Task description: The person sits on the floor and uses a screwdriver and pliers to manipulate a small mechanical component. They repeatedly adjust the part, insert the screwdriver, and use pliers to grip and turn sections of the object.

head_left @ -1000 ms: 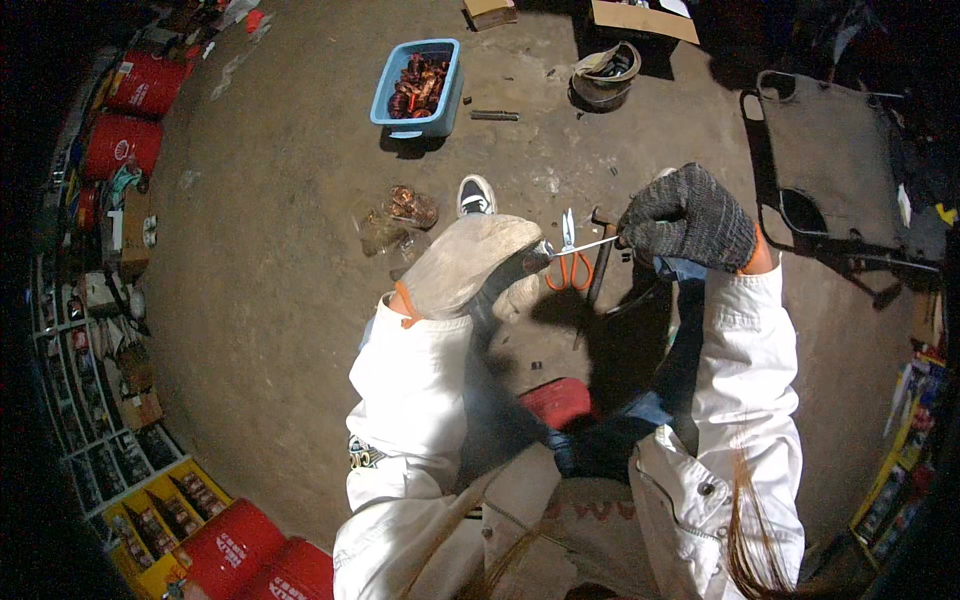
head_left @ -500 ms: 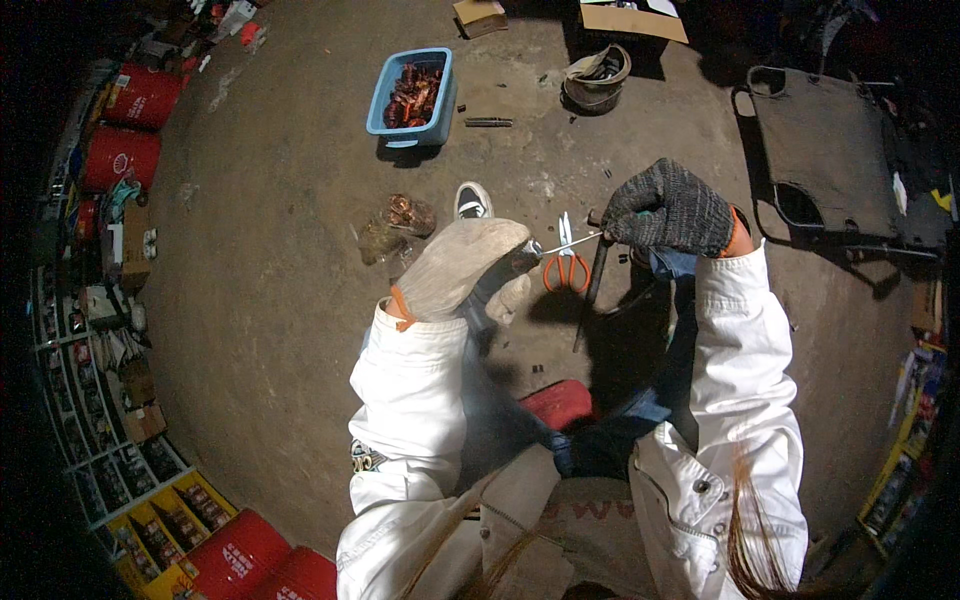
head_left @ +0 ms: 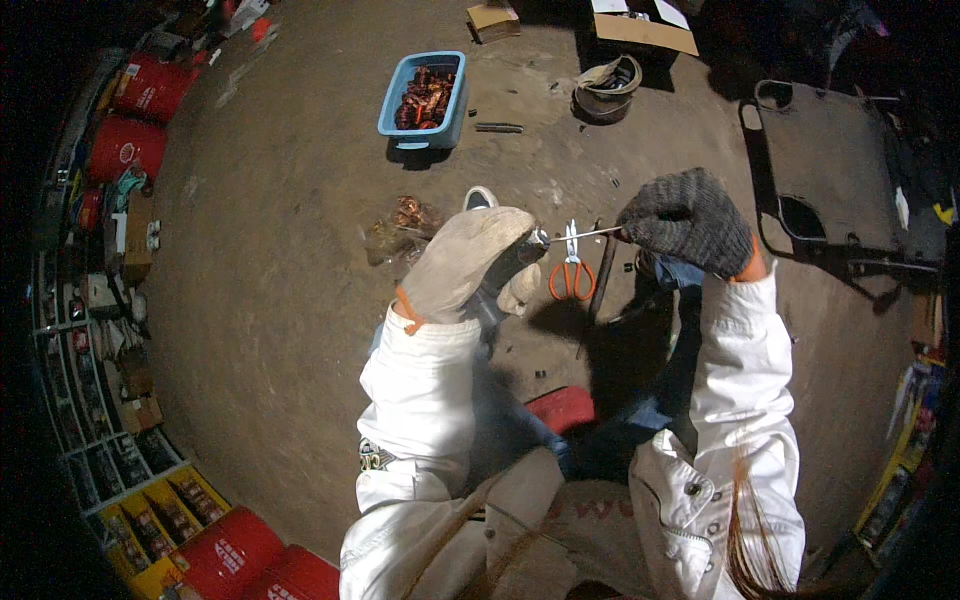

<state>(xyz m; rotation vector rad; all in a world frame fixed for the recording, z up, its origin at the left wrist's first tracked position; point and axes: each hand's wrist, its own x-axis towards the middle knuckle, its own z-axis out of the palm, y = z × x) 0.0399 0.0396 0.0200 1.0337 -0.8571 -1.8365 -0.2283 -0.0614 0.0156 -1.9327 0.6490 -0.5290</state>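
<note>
My left hand [head_left: 462, 262], in a pale work glove, is closed around a small shiny metal part [head_left: 541, 238], mostly hidden by the fingers. From my right hand [head_left: 688, 222], in a dark grey knit glove, a thin metal rod [head_left: 588, 237] points left, its tip at that part. The fist hides the rod's handle end, so its kind is unclear. Scissors with orange handles [head_left: 572, 281] lie on the floor below the rod. Beside them is a dark long-handled tool [head_left: 604, 272]. Clear bags with copper-coloured pieces [head_left: 414, 214] lie left of my left glove.
A blue tub [head_left: 423, 143] of copper-coloured parts and a dark bucket [head_left: 604, 108] stand ahead, with a short metal bar [head_left: 499, 128] between. Cardboard boxes [head_left: 650, 33] are farther off. A dark folding chair [head_left: 830, 165] stands right; red drums [head_left: 128, 150] and shelves line the left.
My right hand has shifted slightly right and down and turned, with more of the rod showing. The floor items sit slightly lower and farther right in view. Both grips remain.
</note>
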